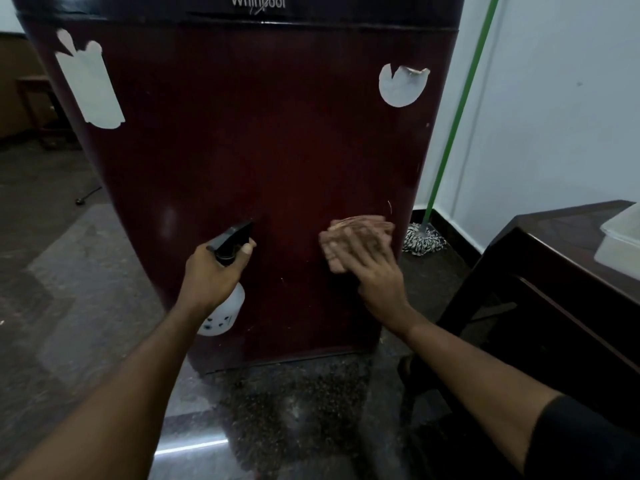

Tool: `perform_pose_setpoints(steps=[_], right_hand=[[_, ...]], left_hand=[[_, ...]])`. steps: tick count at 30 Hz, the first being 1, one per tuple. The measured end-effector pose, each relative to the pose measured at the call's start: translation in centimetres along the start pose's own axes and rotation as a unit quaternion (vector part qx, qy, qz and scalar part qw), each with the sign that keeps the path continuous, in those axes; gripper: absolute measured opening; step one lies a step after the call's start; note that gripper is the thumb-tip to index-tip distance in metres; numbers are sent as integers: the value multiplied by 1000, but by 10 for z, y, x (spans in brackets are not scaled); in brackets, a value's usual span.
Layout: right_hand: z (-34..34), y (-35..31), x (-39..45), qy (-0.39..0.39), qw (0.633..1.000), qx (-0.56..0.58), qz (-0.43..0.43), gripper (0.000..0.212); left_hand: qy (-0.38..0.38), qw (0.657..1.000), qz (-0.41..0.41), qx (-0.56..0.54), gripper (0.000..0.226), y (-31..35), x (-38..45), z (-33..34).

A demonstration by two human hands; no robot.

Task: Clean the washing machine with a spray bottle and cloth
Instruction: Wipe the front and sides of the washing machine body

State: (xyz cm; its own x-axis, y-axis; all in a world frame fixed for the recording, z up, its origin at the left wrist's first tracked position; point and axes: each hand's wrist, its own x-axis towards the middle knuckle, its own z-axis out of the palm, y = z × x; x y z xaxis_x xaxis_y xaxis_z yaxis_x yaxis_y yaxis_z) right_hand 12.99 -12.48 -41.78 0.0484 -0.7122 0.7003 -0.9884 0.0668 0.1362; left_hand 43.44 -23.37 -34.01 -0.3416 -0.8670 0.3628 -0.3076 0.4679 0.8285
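Pressing the blurred cloth point(358, 237) flat, right hand point(375, 271) fingers seemingly straight; left hand point(211, 271) grips spray bottle point(225, 306).

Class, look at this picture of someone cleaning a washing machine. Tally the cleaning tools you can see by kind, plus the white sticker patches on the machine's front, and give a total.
Spray bottle: 1, held in the left hand
Cloth: 1, pressed to the machine by the right hand
Mop: 1, leaning in the corner
White sticker patches: 2
Total: 5
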Motion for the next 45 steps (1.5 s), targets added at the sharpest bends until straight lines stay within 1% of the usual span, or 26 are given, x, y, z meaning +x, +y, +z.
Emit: perform_pose_setpoints(steps=[3,5,7,9,10,11,12,14,16,18,19,21,23,24,26,27,30,32,33,34,36,37,38,39,41,45], right_hand=[[-12,9,34,61,991,11,119,103],[-18,-4,65,92,984,33,148,102],[-12,-22,67,88,989,47,109,99],[-1,-32,37,43,997,42,48,99],[4,-30,18,20,998,41,38,102],[6,-25,0,4,998,46,51,103],[6,-18,-11,1,995,57,82,104],[4,-7,-14,12,985,80,154,104],[0,-2,7,48,972,102,206,105],[-3,-7,37,93,961,119,232,106],[-3,-13,48,106,961,122,226,106],[4,-26,51,100,975,107,170,106],[12,-33,24,54,989,92,99,107],[15,-29,7,31,991,99,83,109],[11,-13,-16,14,986,125,111,109],[7,-5,-15,27,980,134,145,108],[-2,9,28,130,951,143,242,105],[-8,7,61,182,934,138,273,98],[-7,2,68,190,937,134,260,97],[-3,-3,65,183,947,133,227,97],[9,-13,35,128,971,127,156,103],[14,-15,16,96,976,129,148,105],[16,-13,0,79,973,140,164,106],[17,-8,-8,81,964,158,196,104],[10,4,-3,118,940,189,258,100],[-17,21,53,207,908,203,304,93]], left_hand=[[2,1000,-5,-3,20,2,-1,1],[-11,1000,-9,7,23,4,-1,5],[-17,1000,-7,22,26,7,0,10],[-9,1000,-7,15,25,14,3,16],[-6,1000,-9,0,24,17,5,19],[-4,1000,-10,-15,23,20,6,22],[-4,1000,-8,-25,23,23,7,25],[-8,1000,1,-26,23,25,9,30],[-12,1000,6,-17,24,26,11,32],[-12,1000,7,-3,25,26,13,34],[-11,1000,6,-1,25,25,14,35],[-5,1000,9,-3,24,26,17,39],[4,1000,11,-7,22,29,18,43],[7,1000,11,-10,21,31,17,45],[4,1000,17,-7,21,35,17,47],[1,1000,23,-3,20,35,17,48],[0,999,33,4,20,35,17,49],[-1,999,32,9,23,34,17,52],[-6,999,33,13,23,34,16,54],[-13,999,38,17,22,34,16,56],[-27,998,47,19,16,34,14,59],[-31,998,51,17,14,35,14,60],[-32,998,50,14,13,35,13,61],[-33,998,48,10,13,35,13,61],[-38,998,47,7,12,34,12,60],[-48,997,51,16,11,30,9,59]])
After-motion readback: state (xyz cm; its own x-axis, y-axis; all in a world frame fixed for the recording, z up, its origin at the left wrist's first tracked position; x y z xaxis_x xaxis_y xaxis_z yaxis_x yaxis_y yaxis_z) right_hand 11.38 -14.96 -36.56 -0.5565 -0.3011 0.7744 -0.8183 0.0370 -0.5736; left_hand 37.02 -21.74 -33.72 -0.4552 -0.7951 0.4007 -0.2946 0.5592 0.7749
